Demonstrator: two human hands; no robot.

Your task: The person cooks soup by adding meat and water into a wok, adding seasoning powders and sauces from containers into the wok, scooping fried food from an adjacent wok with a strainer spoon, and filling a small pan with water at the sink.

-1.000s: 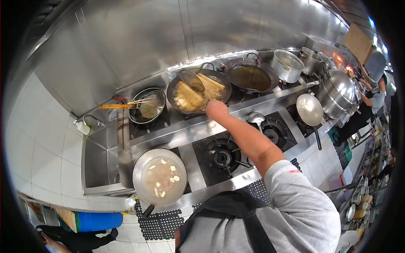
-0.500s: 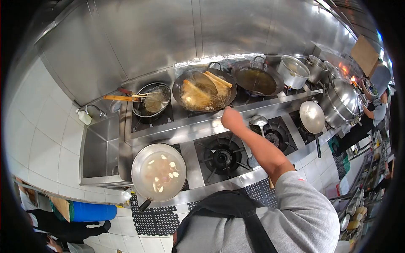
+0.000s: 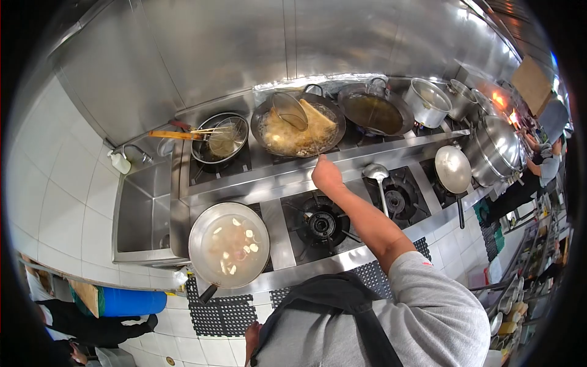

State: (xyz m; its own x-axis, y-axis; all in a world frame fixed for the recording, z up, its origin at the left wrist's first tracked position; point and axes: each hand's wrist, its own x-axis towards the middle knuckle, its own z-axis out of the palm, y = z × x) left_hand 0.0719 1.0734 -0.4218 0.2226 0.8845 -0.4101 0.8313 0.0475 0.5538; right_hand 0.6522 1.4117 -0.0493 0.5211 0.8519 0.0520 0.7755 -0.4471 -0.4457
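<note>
Leftward across the wok [image 3: 340,125] shift my strainer [image 3: 290,111] and right grip [image 3: 328,175], closed round the handle [image 3: 316,145], left grip [image 3: 252,334] too hidden to tell, and knocking the food [image 3: 319,125] frying there could spatter me.

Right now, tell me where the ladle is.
In the head view, the ladle lies just right of the right forearm, at the left side of a front burner.

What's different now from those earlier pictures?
Since the first picture, the right hand, gripping the strainer, has drawn back from the frying wok toward the person. Since the second, the strainer has shifted left and toward the wall. The pan of pale pieces and the ladle look unmoved.
</note>
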